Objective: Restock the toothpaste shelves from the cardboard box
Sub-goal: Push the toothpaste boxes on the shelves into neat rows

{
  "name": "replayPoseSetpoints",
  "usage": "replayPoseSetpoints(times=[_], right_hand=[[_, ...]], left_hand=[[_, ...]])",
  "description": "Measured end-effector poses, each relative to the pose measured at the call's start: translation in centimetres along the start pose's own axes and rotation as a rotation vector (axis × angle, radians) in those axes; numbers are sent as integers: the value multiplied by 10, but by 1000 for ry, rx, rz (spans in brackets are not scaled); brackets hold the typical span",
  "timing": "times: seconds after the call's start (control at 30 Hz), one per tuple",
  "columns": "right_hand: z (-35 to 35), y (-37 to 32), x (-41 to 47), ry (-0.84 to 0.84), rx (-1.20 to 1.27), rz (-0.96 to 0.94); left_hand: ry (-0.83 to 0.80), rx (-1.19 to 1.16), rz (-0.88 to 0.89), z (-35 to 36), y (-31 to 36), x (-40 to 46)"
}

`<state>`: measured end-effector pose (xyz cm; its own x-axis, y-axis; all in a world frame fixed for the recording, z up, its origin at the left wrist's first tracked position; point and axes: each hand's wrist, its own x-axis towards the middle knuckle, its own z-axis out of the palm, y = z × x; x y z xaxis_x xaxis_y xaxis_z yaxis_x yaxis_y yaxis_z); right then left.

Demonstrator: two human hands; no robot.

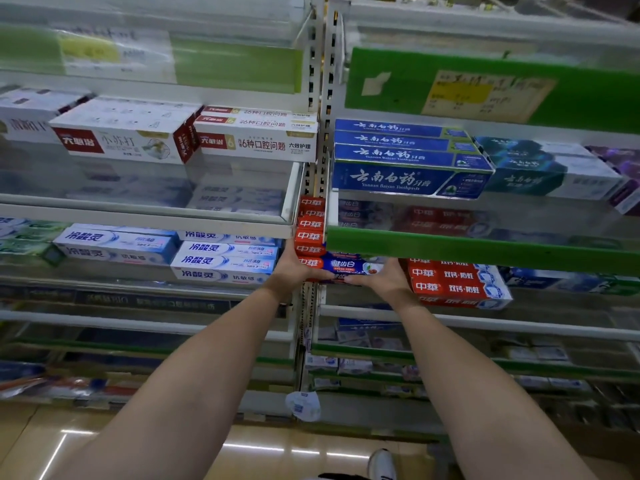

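Sliding a red-and-blue toothpaste carton (pixel 341 266) onto the shelf (pixel 450 249), left hand (pixel 294 268) and right hand (pixel 381 275) gripping its ends, fingers (pixel 320 274) curled beneath, red cartons (pixel 453 282) just beyond the right fingers; next likely pushing it flush.

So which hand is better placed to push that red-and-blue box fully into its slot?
Probably the right hand: it is on the box's outer end. The left hand holds the end beside the upright.
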<state>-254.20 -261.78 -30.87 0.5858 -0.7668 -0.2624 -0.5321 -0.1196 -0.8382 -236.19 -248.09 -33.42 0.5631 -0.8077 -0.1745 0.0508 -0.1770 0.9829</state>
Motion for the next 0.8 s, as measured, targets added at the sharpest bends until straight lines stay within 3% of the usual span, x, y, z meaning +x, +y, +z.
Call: replayPoseSetpoints(times=[0.8], right_hand=[[-1,1,3,-47,79,7]], left_hand=[[-11,-2,15,-2,-10,7]])
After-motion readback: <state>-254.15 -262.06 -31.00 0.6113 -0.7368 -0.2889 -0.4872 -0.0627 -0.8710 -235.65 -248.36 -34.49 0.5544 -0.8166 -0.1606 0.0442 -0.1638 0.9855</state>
